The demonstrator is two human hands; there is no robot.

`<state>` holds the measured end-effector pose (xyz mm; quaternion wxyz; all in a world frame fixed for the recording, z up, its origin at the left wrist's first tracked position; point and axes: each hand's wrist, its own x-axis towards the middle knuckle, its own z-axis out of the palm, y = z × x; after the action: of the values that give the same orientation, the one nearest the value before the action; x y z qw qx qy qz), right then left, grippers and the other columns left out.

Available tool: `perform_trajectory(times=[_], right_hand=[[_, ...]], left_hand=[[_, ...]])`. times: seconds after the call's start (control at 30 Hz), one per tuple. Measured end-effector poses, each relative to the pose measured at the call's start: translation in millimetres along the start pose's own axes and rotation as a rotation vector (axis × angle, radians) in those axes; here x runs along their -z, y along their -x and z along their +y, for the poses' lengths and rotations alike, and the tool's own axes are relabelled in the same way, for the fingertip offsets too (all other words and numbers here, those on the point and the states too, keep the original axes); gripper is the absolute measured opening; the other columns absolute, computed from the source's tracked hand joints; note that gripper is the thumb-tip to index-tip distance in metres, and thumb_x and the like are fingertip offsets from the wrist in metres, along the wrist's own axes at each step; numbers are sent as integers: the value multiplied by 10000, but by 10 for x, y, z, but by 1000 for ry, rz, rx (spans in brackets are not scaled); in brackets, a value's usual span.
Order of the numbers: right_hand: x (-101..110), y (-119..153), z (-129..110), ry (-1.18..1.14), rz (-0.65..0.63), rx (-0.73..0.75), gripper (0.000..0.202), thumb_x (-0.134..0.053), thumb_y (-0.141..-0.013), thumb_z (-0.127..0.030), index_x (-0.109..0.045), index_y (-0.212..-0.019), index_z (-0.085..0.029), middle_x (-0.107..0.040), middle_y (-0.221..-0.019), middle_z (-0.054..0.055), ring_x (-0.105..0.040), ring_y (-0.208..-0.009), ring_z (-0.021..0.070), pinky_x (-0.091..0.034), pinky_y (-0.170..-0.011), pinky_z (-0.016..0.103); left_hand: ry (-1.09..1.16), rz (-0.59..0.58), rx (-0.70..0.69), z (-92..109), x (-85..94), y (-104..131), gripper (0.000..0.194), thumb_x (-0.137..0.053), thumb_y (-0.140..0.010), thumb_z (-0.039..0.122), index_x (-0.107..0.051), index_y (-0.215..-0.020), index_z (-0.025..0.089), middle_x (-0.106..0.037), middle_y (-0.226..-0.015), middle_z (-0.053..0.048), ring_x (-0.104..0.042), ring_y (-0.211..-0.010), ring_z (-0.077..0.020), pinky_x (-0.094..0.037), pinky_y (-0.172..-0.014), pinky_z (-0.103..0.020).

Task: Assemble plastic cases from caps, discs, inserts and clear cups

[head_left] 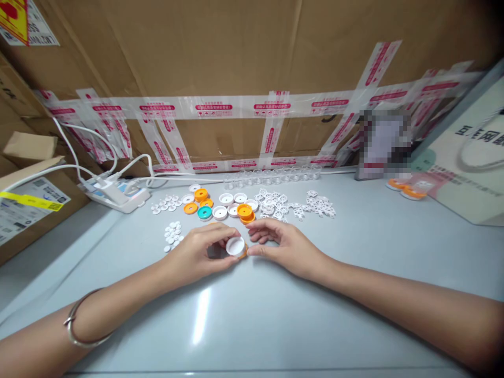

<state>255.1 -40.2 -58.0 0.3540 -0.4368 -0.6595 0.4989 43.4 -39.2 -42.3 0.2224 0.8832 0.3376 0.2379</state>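
Grey tabletop (275, 325), taped cardboard (216, 47) behind. Left hand (199, 249) pinches white cap (235, 246), orange piece (243, 253) against it, nearer than teal disc (205, 216). Right hand (279, 244) alongside, thumb and fingers parted; contact unclear.

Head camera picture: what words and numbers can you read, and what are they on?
"LM270", ending unclear: white label, top left.
"网": pale panel at right; neighbouring characters unclear.
Red-and-white tape: printed, too small to read surely.
Label on the left box: too blurred.
Yellow strip: too small.
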Motion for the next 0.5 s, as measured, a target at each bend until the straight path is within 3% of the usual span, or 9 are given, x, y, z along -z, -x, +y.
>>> perform_trajectory(times=[0.13,0.3,0.5], right_hand=[[-20,33,-88,-274,12,-207,420,-747,-648,-290,-619,-1024,-153,-640,-1037,69,-616,-925,156,-449,-917,329],[-100,151,-219,-719,-179,-386,246,-640,-787,-268,-675,-973,-111,-698,-963,82,-644,-931,136,-436,-964,284],[-163,200,-222,-926,-124,-433,193,-605,-824,-195,-692,-969,-104,-713,-944,92,-668,-897,145,-480,-924,271]], left_hand=[[6,111,-31,9,12,8,244,-623,-777,243,-595,-1012,183,-632,-914,-34,-577,-792,-126,-470,-692,-217],[-30,255,-130,41,2,34,281,-642,-765,202,-579,-1038,175,-643,-957,-52,-596,-850,-139,-484,-765,-243],[-13,283,-134,69,-48,27,222,-632,-788,186,-556,-995,172,-625,-930,-52,-594,-848,-137,-490,-748,-244]])
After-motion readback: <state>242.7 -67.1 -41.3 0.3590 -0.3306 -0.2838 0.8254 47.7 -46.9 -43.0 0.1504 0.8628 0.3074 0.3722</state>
